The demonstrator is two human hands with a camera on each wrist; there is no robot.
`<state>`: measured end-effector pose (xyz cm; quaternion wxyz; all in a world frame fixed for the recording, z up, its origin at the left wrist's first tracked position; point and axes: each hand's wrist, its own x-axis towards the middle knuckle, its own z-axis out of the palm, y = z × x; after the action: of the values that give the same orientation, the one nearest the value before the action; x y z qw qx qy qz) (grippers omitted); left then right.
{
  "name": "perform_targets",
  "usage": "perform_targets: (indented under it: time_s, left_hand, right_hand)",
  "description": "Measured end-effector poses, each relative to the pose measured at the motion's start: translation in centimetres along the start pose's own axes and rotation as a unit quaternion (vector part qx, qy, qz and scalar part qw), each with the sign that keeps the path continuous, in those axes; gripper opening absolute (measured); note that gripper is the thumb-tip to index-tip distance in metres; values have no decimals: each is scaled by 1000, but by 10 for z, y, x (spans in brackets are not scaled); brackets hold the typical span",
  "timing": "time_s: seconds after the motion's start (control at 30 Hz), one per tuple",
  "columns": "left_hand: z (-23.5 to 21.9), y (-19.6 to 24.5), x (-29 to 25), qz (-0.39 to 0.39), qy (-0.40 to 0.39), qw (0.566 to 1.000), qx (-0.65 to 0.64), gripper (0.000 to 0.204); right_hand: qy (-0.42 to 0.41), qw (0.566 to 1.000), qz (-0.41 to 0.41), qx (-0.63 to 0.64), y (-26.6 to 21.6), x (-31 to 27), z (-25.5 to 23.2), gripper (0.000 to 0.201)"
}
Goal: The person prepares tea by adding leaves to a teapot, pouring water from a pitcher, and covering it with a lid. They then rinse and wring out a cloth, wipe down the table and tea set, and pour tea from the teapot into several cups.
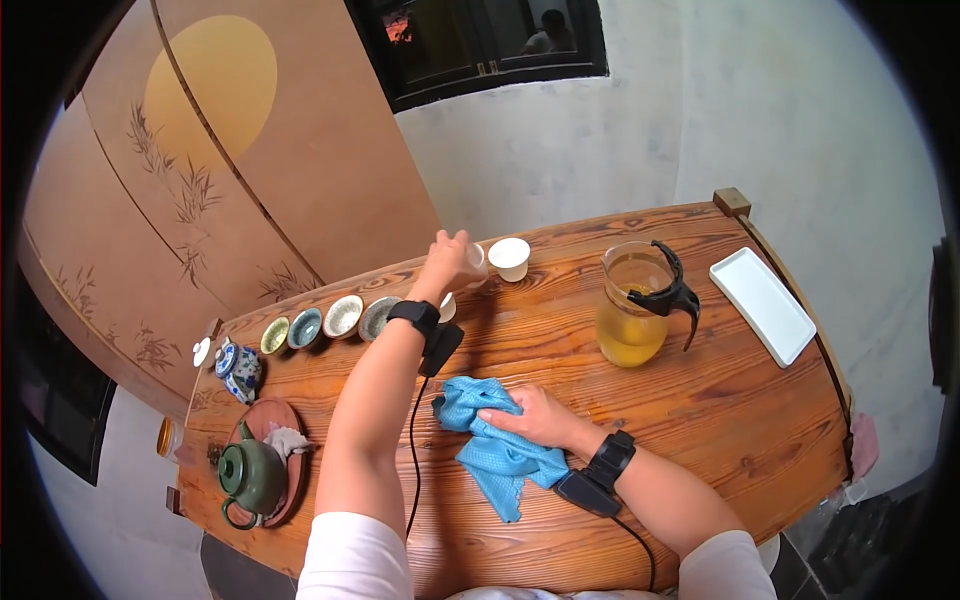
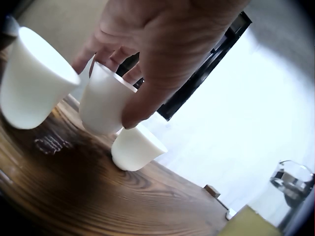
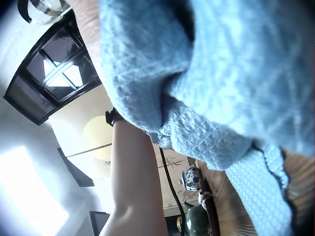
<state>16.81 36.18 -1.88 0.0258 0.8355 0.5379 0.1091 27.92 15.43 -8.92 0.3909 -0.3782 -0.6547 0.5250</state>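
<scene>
My left hand (image 1: 448,270) reaches to the far side of the wooden table and grips a small white cup (image 2: 102,105) between thumb and fingers. In the left wrist view the thumb lies over the cup's near side, and the cup tilts in that slanted view. Another white cup (image 1: 510,260) stands just right of the hand; a third (image 1: 448,308) is partly hidden behind the left wrist. Near the table's middle, my right hand (image 1: 545,415) holds a crumpled blue cloth (image 1: 505,462), which drapes toward the front edge. The cloth (image 3: 211,132) fills much of the right wrist view.
A glass pitcher (image 1: 630,335) of yellow liquid stands right of the cups, near a white rectangular tray (image 1: 765,308). Several bowls (image 1: 343,316) line the back left, beside a blue-and-white pot (image 1: 238,370). A green teapot (image 1: 255,480) sits on a round tray (image 1: 292,490).
</scene>
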Motion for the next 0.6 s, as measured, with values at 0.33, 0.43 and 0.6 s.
perform_targets:
  time_s: [0.33,0.43,0.6]
  left_hand:
    - [-74,61,-48,127,102,978,-132,53]
    - [-83,102,-53,300,147,936,-113,53]
    - [-88,161,-58,441,210,865,117,52]
  right_hand:
    - [0,1000,6,-16,4,2,1,30]
    - [24,999,-42,1,7,1,4,30]
    - [36,997,-47,-53,-3,-1,0,37]
